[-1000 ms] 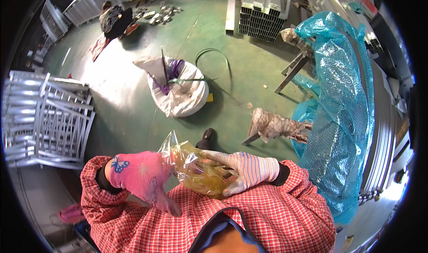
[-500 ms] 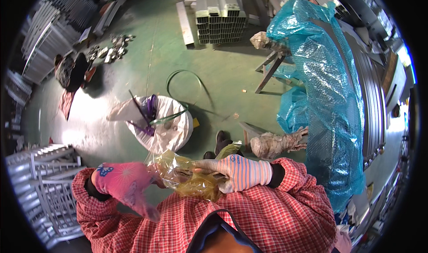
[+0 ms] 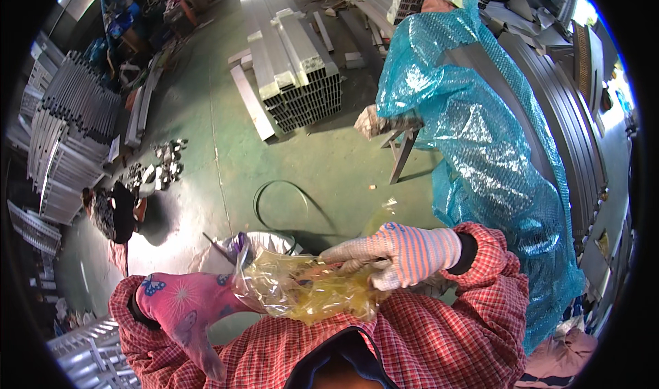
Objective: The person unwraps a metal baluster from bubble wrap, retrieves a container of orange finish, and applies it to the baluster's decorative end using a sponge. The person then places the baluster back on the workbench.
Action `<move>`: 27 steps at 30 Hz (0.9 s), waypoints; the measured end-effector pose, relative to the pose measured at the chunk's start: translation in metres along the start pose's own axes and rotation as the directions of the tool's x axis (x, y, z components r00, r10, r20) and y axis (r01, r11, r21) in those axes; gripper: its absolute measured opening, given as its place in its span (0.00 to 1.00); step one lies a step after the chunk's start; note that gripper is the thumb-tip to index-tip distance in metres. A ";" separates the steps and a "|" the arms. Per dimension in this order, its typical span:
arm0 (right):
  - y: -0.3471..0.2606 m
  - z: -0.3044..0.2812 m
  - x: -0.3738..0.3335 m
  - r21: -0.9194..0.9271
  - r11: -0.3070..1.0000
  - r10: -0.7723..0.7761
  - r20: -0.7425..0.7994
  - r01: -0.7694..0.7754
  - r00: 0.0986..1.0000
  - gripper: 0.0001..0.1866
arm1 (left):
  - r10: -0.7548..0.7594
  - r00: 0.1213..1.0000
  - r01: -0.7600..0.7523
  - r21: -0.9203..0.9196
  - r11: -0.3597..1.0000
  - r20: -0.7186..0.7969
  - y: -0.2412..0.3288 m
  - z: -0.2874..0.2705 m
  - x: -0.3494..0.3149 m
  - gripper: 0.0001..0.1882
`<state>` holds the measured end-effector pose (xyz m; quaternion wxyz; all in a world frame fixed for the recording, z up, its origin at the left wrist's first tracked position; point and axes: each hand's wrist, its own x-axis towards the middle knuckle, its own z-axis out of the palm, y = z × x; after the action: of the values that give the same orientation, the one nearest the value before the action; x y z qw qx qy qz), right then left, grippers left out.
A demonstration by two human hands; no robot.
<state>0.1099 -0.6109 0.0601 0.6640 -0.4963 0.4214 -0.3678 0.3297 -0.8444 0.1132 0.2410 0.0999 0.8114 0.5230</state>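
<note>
A crinkled plastic bag (image 3: 309, 294), clear at its left end and yellowish elsewhere, hangs in front of my chest. My right hand (image 3: 412, 255), in a white glove with blue and orange stripes, grips it from the right with fingers bent over the film. From the left, my left hand (image 3: 185, 303), in a pink glove with blue butterflies, stretches its fingers in at the clear end. Its thumb points down toward me, well apart from the fingers. Pink shows faintly through the film, but the fingertips are blurred by it. Whatever the bag contains cannot be made out.
Beyond the bag stands a white sack (image 3: 271, 241), partly hidden, with a green strap loop (image 3: 257, 207) behind it. Blue bubble wrap (image 3: 473, 121) covers long profiles at right. Stacked metal tubes (image 3: 302, 94) lie ahead. A person (image 3: 113, 210) crouches at far left near small metal pieces (image 3: 165, 166).
My view has tilted up and turned, so the sack sits lower behind the bag. Both hands have moved slightly apart, and the bag is spread wider between them.
</note>
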 end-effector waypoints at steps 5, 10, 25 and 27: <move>-0.010 -0.052 -0.005 0.397 0.918 0.023 -0.020 -0.013 1.000 0.37 | 0.075 0.994 -0.074 -0.022 0.997 0.074 -0.028 -0.081 0.032 0.43; -0.006 -0.084 0.026 0.239 0.963 -0.064 -0.243 0.123 0.968 0.33 | 0.248 0.947 -0.229 -0.110 0.967 0.205 -0.063 -0.174 0.058 0.43; -0.001 -0.296 0.102 0.193 0.742 0.153 -0.981 0.642 0.118 0.22 | 0.643 0.678 -0.537 0.357 0.764 -0.356 -0.149 -0.413 0.181 0.67; -0.002 -0.318 0.122 0.158 0.766 0.114 -0.987 0.623 0.110 0.23 | 0.732 0.606 -0.552 0.498 0.669 -0.312 -0.143 -0.398 0.240 0.65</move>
<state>-0.1388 -0.8333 -0.0101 0.2607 0.0078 0.5176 -0.8149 -0.0616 -1.1253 0.0501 -0.2021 0.2956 0.8301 0.4275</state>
